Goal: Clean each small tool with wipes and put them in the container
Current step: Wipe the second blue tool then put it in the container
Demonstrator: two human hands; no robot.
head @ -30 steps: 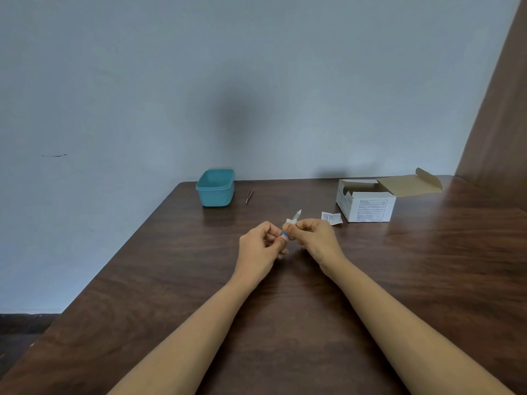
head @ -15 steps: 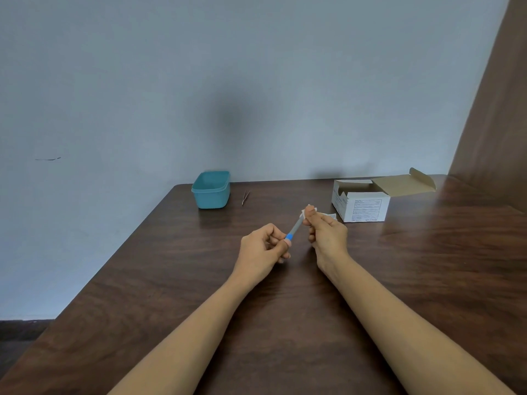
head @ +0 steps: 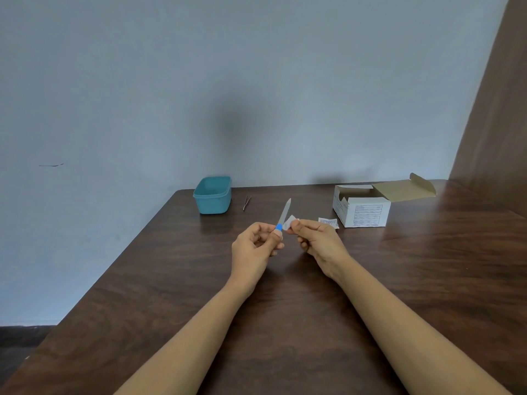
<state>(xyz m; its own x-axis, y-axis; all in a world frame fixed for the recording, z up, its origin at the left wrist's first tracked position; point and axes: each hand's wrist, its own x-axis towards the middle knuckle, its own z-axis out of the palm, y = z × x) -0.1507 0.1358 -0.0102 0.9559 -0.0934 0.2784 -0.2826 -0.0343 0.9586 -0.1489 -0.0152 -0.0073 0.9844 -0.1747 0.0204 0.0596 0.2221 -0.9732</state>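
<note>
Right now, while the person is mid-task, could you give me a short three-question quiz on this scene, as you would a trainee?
1. Which hand grips the slim metal file with the blue handle?
2. True or false: the thin metal tweezers lie on the dark wooden table, just right of the teal plastic container.
3. The right hand pinches: A) a small white wipe; B) an open cardboard box; C) a torn sachet.

Key: 1) the left hand; 2) true; 3) A.
</note>
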